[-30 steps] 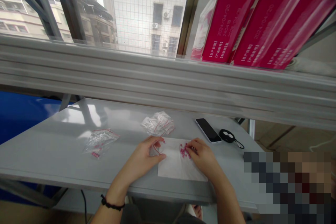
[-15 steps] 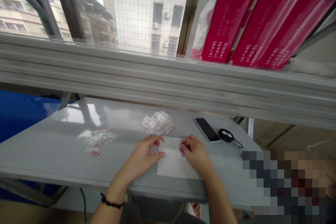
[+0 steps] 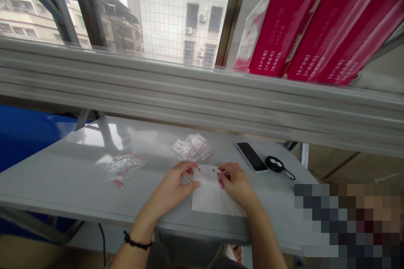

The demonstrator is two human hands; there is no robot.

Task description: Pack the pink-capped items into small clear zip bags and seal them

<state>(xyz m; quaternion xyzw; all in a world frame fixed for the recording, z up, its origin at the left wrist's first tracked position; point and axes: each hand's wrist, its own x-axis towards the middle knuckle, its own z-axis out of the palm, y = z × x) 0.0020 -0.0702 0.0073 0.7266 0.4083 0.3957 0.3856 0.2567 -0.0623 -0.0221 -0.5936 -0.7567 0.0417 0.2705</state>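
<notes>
My left hand (image 3: 179, 178) is curved at the left edge of a white sheet (image 3: 205, 199). Between its thumb and fingers shows a small clear zip bag (image 3: 188, 175) with a red line, partly hidden. A small reddish bead (image 3: 199, 170) lies by its fingertips. My right hand (image 3: 235, 181) rests on the sheet's right side, fingers curled down over a cluster of pink beads (image 3: 221, 183). Its fingertips touch some of these beads, though which ones are gripped is partly hidden. Another loose bead (image 3: 213, 170) sits just left of the right fingers.
A clear zip bag with pink beads (image 3: 118, 183) lies on the grey table (image 3: 78, 185) at left. Clear bags (image 3: 194, 147) are piled behind the sheet. A phone (image 3: 251, 156) and a black round case with clip (image 3: 274, 164) lie right. Red boxes (image 3: 285, 25) stand on a shelf above.
My right fingers have shifted slightly over the beads, and a loose bead now shows to their left. My left hand keeps its pose. The whole view has moved slightly.
</notes>
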